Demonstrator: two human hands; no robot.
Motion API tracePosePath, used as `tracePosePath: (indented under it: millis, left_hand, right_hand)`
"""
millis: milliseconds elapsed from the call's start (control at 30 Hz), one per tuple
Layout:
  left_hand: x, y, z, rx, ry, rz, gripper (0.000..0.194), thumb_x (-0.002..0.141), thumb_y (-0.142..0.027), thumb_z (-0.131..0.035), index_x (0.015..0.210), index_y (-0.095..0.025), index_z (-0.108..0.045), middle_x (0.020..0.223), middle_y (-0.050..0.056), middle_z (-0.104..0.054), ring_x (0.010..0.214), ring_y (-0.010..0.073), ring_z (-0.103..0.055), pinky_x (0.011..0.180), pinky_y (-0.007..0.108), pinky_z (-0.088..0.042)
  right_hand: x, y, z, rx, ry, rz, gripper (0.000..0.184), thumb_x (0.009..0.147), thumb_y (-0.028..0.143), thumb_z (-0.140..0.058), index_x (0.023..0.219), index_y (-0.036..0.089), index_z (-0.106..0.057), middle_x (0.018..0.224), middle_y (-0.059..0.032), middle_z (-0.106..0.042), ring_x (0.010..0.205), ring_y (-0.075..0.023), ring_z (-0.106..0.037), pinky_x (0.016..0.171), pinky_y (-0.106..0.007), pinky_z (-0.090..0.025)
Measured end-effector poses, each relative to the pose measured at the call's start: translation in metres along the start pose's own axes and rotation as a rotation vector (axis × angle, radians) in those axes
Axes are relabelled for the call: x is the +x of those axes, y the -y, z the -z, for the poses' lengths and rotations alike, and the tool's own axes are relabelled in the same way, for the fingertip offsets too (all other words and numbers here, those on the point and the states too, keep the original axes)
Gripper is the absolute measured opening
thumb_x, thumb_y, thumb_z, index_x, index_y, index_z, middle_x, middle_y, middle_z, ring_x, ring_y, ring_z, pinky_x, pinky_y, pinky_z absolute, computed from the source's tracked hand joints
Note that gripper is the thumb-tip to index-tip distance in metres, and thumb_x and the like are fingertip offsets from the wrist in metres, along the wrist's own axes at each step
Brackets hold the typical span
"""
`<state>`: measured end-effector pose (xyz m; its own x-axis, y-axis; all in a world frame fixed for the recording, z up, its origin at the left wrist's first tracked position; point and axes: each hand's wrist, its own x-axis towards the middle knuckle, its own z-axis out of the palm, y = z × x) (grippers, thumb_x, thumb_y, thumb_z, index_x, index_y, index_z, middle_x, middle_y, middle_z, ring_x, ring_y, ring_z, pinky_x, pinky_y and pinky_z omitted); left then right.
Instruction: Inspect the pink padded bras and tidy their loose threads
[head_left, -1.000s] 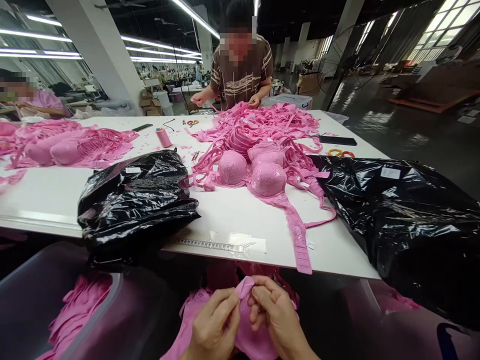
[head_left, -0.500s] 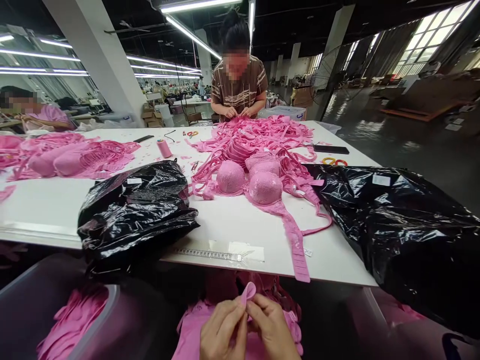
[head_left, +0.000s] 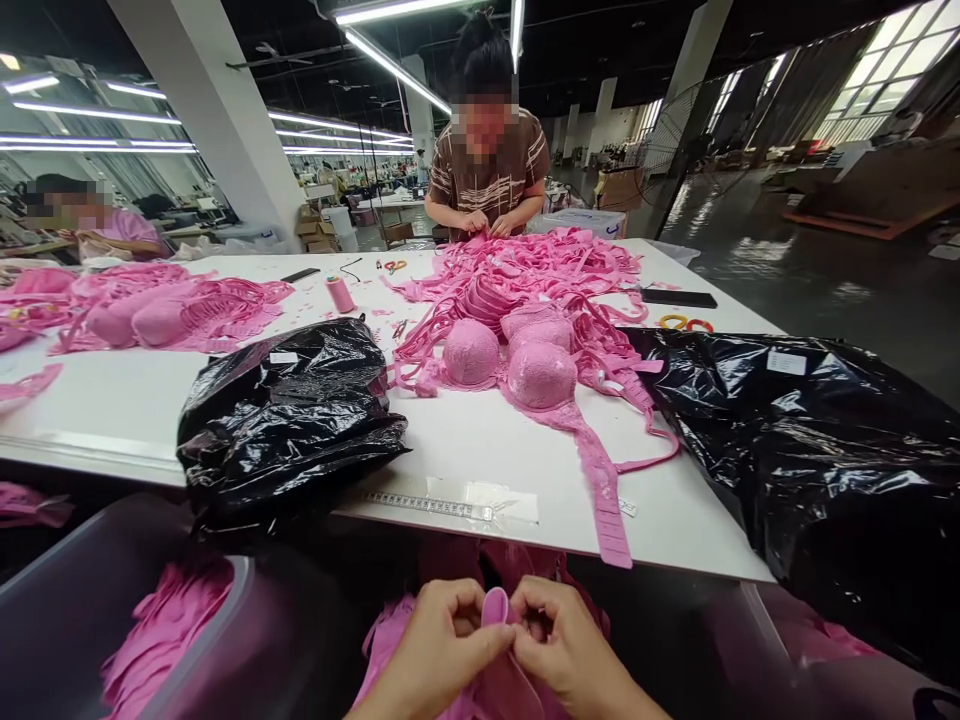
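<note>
Below the table's front edge, my left hand [head_left: 448, 640] and my right hand [head_left: 553, 640] pinch a pink bra strap [head_left: 495, 606] between them. The strap stands up in a small loop above my fingertips. Both hands are closed, with thumbs meeting near the loop's base. Under them, pink fabric [head_left: 386, 650] lies in my lap area, partly hidden by my hands. On the table ahead sits a pink lace bra [head_left: 541, 376], its back wing hanging slightly over the edge, before a big heap of pink bras [head_left: 540, 262].
A black plastic bag [head_left: 292, 410] lies left and another black bag [head_left: 817, 430] right. A plastic bin [head_left: 244, 600] of pink pieces stands lower left. A tape measure [head_left: 427, 505] is fixed along the edge. Across the table [head_left: 465, 450], a co-worker [head_left: 487, 150] handles pink pieces.
My hands have spread apart at the wrists, with knuckles turned outward, still pinching the strap. The view has shifted slightly left, so the table appears further right.
</note>
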<state>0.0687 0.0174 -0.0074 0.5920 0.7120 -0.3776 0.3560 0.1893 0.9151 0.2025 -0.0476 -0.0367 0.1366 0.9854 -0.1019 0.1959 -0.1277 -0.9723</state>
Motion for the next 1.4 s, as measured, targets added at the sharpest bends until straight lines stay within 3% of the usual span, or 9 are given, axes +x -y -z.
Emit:
tracePosePath:
  millis: [167, 300, 467, 567, 667, 800, 1033, 1233, 1400]
  left_hand:
    - [0.007, 0.010, -0.003, -0.038, -0.095, -0.044, 0.029, 0.070, -0.035, -0.061, 0.053, -0.013, -0.051, 0.052, -0.004, -0.042, 0.051, 0.0078, -0.037, 0.044, 0.018, -0.029]
    - [0.009, 0.026, -0.012, -0.168, -0.245, -0.088, 0.033, 0.072, -0.042, -0.061, 0.059, -0.012, -0.056, 0.054, -0.002, -0.047, 0.051, 0.0089, -0.041, 0.046, 0.019, -0.034]
    - [0.006, 0.037, -0.023, -0.201, -0.359, -0.128, 0.031, 0.071, -0.042, -0.064, 0.061, -0.013, -0.062, 0.054, -0.001, -0.052, 0.051, 0.0097, -0.046, 0.048, 0.019, -0.039]
    - [0.007, 0.038, -0.026, -0.264, -0.388, -0.092, 0.035, 0.066, -0.045, -0.068, 0.059, -0.012, -0.062, 0.053, -0.001, -0.052, 0.050, 0.0090, -0.045, 0.046, 0.018, -0.040]
    - [0.009, 0.038, -0.029, -0.414, -0.383, 0.018, 0.041, 0.059, -0.051, -0.072, 0.058, -0.012, -0.059, 0.049, -0.004, -0.048, 0.044, 0.0081, -0.043, 0.043, 0.020, -0.044]
    - [0.010, 0.037, -0.030, -0.587, -0.369, 0.145, 0.043, 0.050, -0.049, -0.078, 0.054, -0.012, -0.055, 0.048, -0.004, -0.049, 0.043, 0.0078, -0.047, 0.045, 0.022, -0.048]
    - [-0.001, 0.024, -0.023, -0.787, -0.198, 0.295, 0.035, 0.051, -0.036, -0.081, 0.059, -0.010, -0.061, 0.054, 0.002, -0.061, 0.047, 0.0099, -0.056, 0.052, 0.022, -0.050]
    - [0.000, 0.029, -0.022, -0.825, -0.167, 0.376, 0.022, 0.059, -0.023, -0.077, 0.057, -0.008, -0.061, 0.052, 0.002, -0.060, 0.043, 0.0066, -0.053, 0.049, 0.017, -0.046]
    - [0.004, 0.036, -0.025, -0.812, -0.175, 0.453, 0.007, 0.062, -0.007, -0.064, 0.056, -0.008, -0.062, 0.049, 0.002, -0.059, 0.040, 0.0069, -0.052, 0.048, 0.018, -0.047]
  right_hand:
    - [0.003, -0.004, 0.000, -0.091, -0.011, 0.026, 0.021, 0.077, 0.027, -0.053, 0.060, 0.016, -0.053, 0.060, 0.0021, -0.050, 0.056, -0.0105, -0.044, 0.051, -0.021, -0.032]
    - [-0.001, -0.011, -0.005, 0.249, 0.068, -0.052, 0.025, 0.086, 0.042, -0.050, 0.085, 0.019, -0.060, 0.079, 0.0003, -0.059, 0.069, -0.0122, -0.054, 0.060, -0.021, -0.043]
    - [-0.009, -0.022, -0.011, 0.501, 0.141, -0.172, 0.033, 0.082, 0.047, -0.056, 0.103, 0.022, -0.061, 0.074, 0.0001, -0.063, 0.052, -0.0116, -0.056, 0.041, -0.020, -0.047]
    - [-0.010, -0.030, -0.013, 0.232, -0.028, 0.039, 0.026, 0.085, 0.036, -0.056, 0.104, 0.022, -0.066, 0.085, -0.0049, -0.070, 0.059, -0.0158, -0.064, 0.046, -0.023, -0.054]
    - [-0.009, -0.039, -0.013, -0.158, -0.246, 0.468, 0.029, 0.086, 0.017, -0.052, 0.112, 0.023, -0.064, 0.098, -0.0064, -0.071, 0.080, -0.0195, -0.069, 0.070, -0.028, -0.058]
    - [-0.006, -0.046, -0.008, -0.482, -0.323, 0.811, 0.041, 0.087, 0.009, -0.047, 0.127, 0.018, -0.052, 0.102, -0.0097, -0.070, 0.090, -0.0185, -0.068, 0.076, -0.027, -0.058]
    - [-0.007, -0.048, 0.008, -0.705, -0.164, 0.983, 0.053, 0.089, 0.004, -0.039, 0.141, 0.010, -0.030, 0.104, -0.0154, -0.068, 0.097, -0.0211, -0.065, 0.074, -0.031, -0.058]
    - [-0.005, -0.049, 0.018, -0.827, 0.037, 1.070, 0.052, 0.087, 0.006, -0.036, 0.138, 0.001, -0.030, 0.098, -0.0215, -0.067, 0.085, -0.0258, -0.065, 0.064, -0.036, -0.057]
    - [-0.009, -0.045, 0.019, -0.889, 0.204, 1.067, 0.049, 0.084, 0.005, -0.035, 0.132, -0.005, -0.035, 0.099, -0.0229, -0.065, 0.089, -0.0262, -0.063, 0.068, -0.036, -0.056]
